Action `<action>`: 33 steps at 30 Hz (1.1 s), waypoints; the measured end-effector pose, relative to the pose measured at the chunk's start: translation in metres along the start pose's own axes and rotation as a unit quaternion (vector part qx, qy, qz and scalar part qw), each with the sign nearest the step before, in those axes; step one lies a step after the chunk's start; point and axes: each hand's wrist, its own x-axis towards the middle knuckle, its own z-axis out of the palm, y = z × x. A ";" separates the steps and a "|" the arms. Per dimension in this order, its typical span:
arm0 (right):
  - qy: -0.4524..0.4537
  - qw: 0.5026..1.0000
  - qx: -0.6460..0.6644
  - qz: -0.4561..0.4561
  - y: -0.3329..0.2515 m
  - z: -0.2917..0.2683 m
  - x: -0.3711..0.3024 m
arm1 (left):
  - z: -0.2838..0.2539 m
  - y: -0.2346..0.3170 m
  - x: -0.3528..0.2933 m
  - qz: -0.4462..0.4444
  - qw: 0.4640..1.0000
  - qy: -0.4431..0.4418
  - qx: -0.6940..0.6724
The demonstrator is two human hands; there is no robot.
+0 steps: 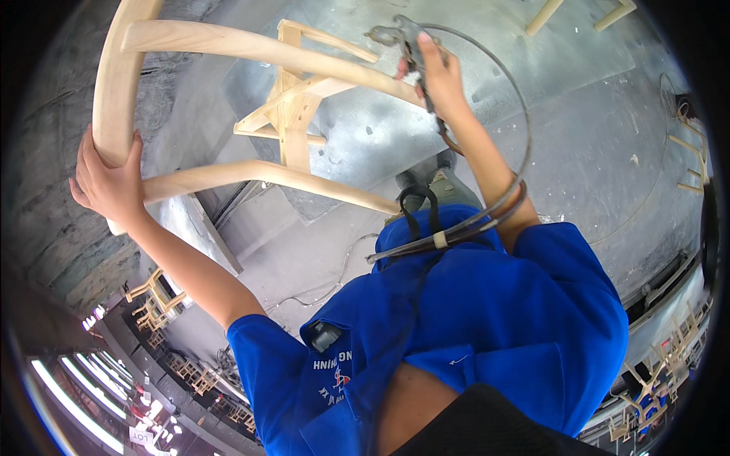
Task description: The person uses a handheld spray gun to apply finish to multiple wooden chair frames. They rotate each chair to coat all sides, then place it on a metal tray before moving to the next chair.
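- I see the pale unfinished wooden chair frame (251,114) lying tipped on the grey dusty tabletop (578,114), filling the view from 9 to 12 o'clock.
- Its long curved rails run from 9 o'clock toward 1 o'clock, spanning both hands.
- My left hand (110,182), at 9 o'clock, wraps the bent end of the frame, fingers curled around it.
- My right hand (437,76), at 12 o'clock, is clenched on a grey metal handheld air tool (399,36) with dark hose (487,213), touching the upper rail's far end.
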 end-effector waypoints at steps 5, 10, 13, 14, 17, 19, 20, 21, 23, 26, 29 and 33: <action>0.026 0.999 -0.024 0.030 0.051 0.021 0.064 | 0.087 0.002 -0.066 -0.100 0.993 0.070 -0.006; 0.070 0.991 -0.095 0.069 0.109 -0.037 0.062 | 0.127 0.141 -0.240 -0.278 0.908 -0.205 -0.238; 0.116 0.979 -0.122 0.118 0.134 -0.075 0.045 | 0.114 0.230 -0.318 -0.410 0.815 -0.154 -0.379; 0.115 0.978 -0.130 0.120 0.140 -0.091 0.038 | 0.107 0.254 -0.337 -0.470 0.777 -0.182 -0.377; 0.131 0.959 -0.216 0.127 0.153 -0.131 0.011 | 0.086 0.292 -0.378 -0.555 0.692 -0.200 -0.416; 0.122 0.944 -0.264 0.155 0.158 -0.147 -0.005 | 0.087 0.299 -0.388 -0.593 0.649 -0.183 -0.440; 0.120 0.936 -0.285 0.168 0.160 -0.148 -0.012 | 0.089 0.296 -0.389 -0.612 0.633 -0.169 -0.444; 0.102 0.925 -0.309 0.195 0.167 -0.145 -0.019 | 0.093 0.295 -0.389 -0.653 0.591 -0.182 -0.437; 0.078 0.897 -0.361 0.242 0.177 -0.122 -0.025 | 0.102 0.281 -0.381 -0.648 0.604 -0.160 -0.436; -0.015 0.931 -0.302 0.206 0.206 -0.049 -0.023 | 0.118 0.254 -0.360 -0.646 0.620 -0.161 -0.414; -0.109 0.950 -0.221 0.190 0.229 0.052 -0.001 | 0.133 0.236 -0.340 -0.636 0.638 -0.185 -0.392; -0.166 0.975 -0.011 0.146 0.257 0.193 0.029 | 0.151 0.216 -0.331 -0.632 0.638 -0.184 -0.398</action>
